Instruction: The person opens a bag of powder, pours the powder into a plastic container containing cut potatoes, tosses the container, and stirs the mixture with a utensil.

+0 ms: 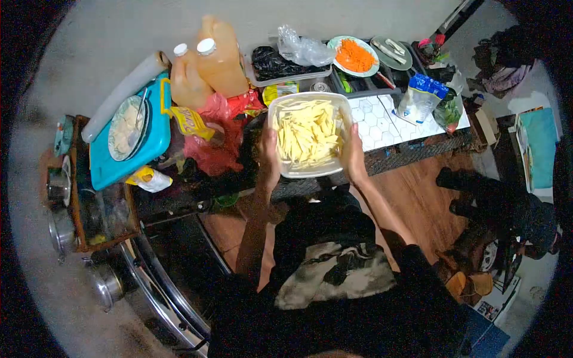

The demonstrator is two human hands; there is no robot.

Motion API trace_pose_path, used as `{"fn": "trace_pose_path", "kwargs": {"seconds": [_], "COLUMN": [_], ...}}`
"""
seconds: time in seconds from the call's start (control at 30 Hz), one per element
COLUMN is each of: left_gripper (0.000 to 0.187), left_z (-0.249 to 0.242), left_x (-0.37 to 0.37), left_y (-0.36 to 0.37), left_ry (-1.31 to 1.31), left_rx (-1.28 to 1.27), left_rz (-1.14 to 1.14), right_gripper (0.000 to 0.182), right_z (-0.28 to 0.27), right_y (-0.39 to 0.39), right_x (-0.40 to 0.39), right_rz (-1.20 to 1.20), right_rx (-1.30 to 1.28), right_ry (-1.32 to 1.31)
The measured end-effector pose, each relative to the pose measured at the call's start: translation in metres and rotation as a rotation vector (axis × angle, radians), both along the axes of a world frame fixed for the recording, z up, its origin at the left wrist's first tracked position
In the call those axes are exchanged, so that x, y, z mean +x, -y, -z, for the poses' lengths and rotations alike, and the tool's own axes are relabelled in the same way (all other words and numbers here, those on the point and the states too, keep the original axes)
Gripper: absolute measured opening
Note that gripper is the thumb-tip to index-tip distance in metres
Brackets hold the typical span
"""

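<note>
A white rectangular plastic tub full of pale yellow cut strips, which look like raw potato, is held up in front of my body. My left hand grips its left side, and my right hand presses against its right side. The fingers are partly hidden behind the tub's walls. Just beyond the tub lie a yellow packet and a white hexagon-patterned surface.
A plate of shredded carrot and a blue-and-white bag stand at the back right. On the left are large jugs, a red plastic bag and a turquoise lid bearing a bowl. A stove stands lower left.
</note>
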State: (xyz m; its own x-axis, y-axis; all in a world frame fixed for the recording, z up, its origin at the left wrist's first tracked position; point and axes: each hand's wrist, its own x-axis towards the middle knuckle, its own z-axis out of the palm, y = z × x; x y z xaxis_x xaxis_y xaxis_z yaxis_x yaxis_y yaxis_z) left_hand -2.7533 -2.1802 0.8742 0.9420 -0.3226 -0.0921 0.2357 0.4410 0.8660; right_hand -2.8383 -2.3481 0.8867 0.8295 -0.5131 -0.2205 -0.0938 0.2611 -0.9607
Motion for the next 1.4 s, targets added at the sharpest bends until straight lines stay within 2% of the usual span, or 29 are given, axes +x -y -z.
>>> {"fn": "trace_pose_path", "kwargs": {"seconds": [0.07,0.1,0.2,0.23,0.27,0.3,0.33,0.4,0.47,0.5,0.53,0.6,0.63,0.67,0.7,0.77,0.83,0.87,0.93,1.0,1.07,1.13,1.17,1.27,1.3,1.33,1.4], "left_gripper": [0.05,0.05,0.052,0.055,0.056,0.055,0.055,0.055,0.056,0.057,0.057,0.057,0.056,0.056,0.054,0.054,0.054,0.054,0.055,0.054,0.048,0.048,0.048,0.047,0.051,0.051,0.05], "left_z": [0.006,0.004,-0.001,0.04,0.043,0.055,0.065,0.027,-0.003,0.032,0.031,0.043,0.031,0.006,-0.019,-0.014,0.019,0.035,0.055,-0.024,0.006,0.009,0.004,-0.023,-0.027,-0.027,-0.026], "left_x": [0.009,0.016,-0.011,0.009,0.018,0.011,0.013,0.001,-0.007,0.006,0.007,0.004,0.001,-0.007,-0.021,-0.017,-0.006,-0.003,0.0,-0.024,-0.015,-0.018,-0.016,-0.022,-0.02,-0.017,-0.014], "left_y": [0.003,0.009,0.003,-0.002,-0.001,-0.006,-0.003,-0.005,-0.004,-0.004,0.001,0.004,0.003,-0.003,0.001,-0.001,-0.001,0.002,0.01,0.002,0.005,0.005,0.008,0.007,0.004,0.003,0.003], "left_ry": [0.214,0.236,0.127,-0.081,-0.144,-0.035,0.086,0.154,0.001,-0.052,-0.096,-0.166,-0.097,-0.04,0.097,0.052,-0.07,-0.056,0.033,-0.143,0.101,0.077,0.061,0.09,0.06,0.064,0.002], "left_rx": [0.252,0.24,0.212,0.114,0.229,0.289,0.33,0.064,0.169,0.202,0.216,0.203,0.162,0.131,0.069,0.094,0.164,0.156,0.003,0.033,0.125,0.17,0.214,0.129,0.162,0.164,0.184], "left_rz": [0.013,0.019,-0.062,0.147,0.22,0.078,-0.071,0.017,0.036,0.09,0.112,0.05,0.06,0.07,0.001,0.017,0.068,0.072,-0.088,0.095,0.006,0.041,0.073,0.176,0.227,0.229,0.369], "right_gripper": [0.066,0.068,0.07,0.07,0.07,0.07,0.071,0.073,0.08,0.083,0.083,0.076,0.077,0.078,0.076,0.075,0.07,0.069,0.09,0.072,0.074,0.074,0.072,0.071,0.074,0.073,0.067], "right_z": [0.012,0.02,0.019,0.016,0.007,-0.001,0.03,0.015,-0.005,-0.007,-0.002,0.017,0.022,-0.018,-0.012,0.002,0.023,0.029,0.03,0.001,0.016,0.018,0.015,0.006,0.007,-0.006,-0.031], "right_y": [0.006,0.003,0.002,-0.004,-0.009,-0.006,0.002,-0.004,-0.007,-0.006,-0.008,-0.009,-0.007,-0.019,-0.019,-0.01,-0.004,-0.009,-0.003,-0.011,0.0,0.002,-0.002,0.005,0.017,0.017,0.018], "right_x": [0.008,0.009,-0.002,-0.006,-0.004,0.005,0.006,-0.007,-0.008,-0.006,-0.007,-0.003,-0.006,-0.013,-0.019,-0.012,-0.006,-0.004,-0.01,-0.021,-0.022,-0.025,-0.025,-0.034,-0.034,-0.031,-0.023], "right_rz": [-0.032,0.015,-0.001,-0.004,-0.013,-0.017,0.017,0.034,-0.144,-0.159,-0.161,0.001,0.035,0.053,0.047,0.044,0.012,0.062,-0.069,0.066,0.063,-0.003,0.0,-0.065,-0.216,-0.189,-0.269], "right_rx": [-0.036,-0.054,-0.115,-0.105,0.012,0.117,-0.142,-0.215,0.155,0.191,0.185,0.099,-0.048,0.082,0.073,0.054,0.019,-0.064,-0.126,-0.102,-0.095,0.061,0.148,0.114,0.081,0.083,-0.091], "right_ry": [-0.137,-0.059,-0.066,-0.079,-0.181,-0.263,-0.137,-0.053,-0.107,-0.151,-0.151,-0.212,-0.171,-0.164,-0.093,0.006,-0.166,-0.132,-0.047,-0.085,-0.089,-0.16,-0.101,-0.146,-0.082,-0.095,-0.084]}}
